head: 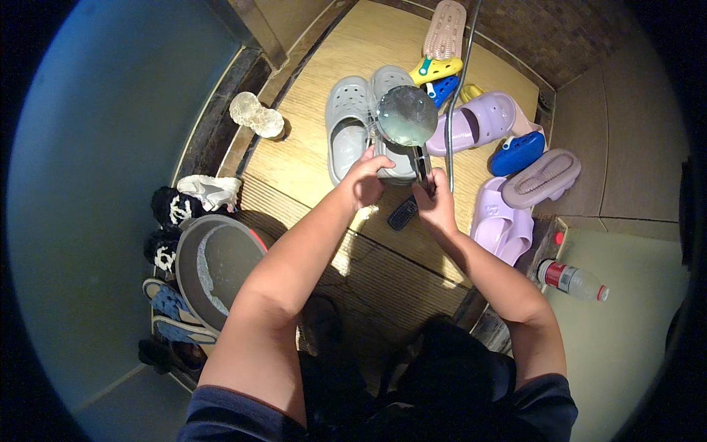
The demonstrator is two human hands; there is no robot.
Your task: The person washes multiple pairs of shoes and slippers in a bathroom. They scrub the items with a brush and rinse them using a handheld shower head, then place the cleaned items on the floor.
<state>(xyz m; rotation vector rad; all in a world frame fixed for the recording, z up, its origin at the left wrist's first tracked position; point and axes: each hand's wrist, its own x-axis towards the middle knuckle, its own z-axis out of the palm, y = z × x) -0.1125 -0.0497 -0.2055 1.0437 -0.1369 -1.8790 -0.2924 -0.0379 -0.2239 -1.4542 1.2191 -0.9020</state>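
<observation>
My right hand [437, 201] grips the dark handle of a round shower head [407, 116], which is held over a pair of grey clogs. Fine water streaks show at the head's left edge. The left grey clog [348, 138] lies sole down with its toe pointing away from me. Its mate, the right grey clog [391, 77], is partly covered by the shower head. My left hand [365, 179] is at the heels of the clogs, thumb and fingers spread; whether it grips one is hidden. A black scrubbing brush [403, 214] lies on the floor between my hands.
Lilac slides [491, 221], a blue clog [517, 153] and a yellow clog [439, 70] lie at right. The shower hose [450, 121] runs past them. A grey bucket [185, 259] with sudsy water stands left, near several shoes. A plastic bottle [574, 280] lies at right.
</observation>
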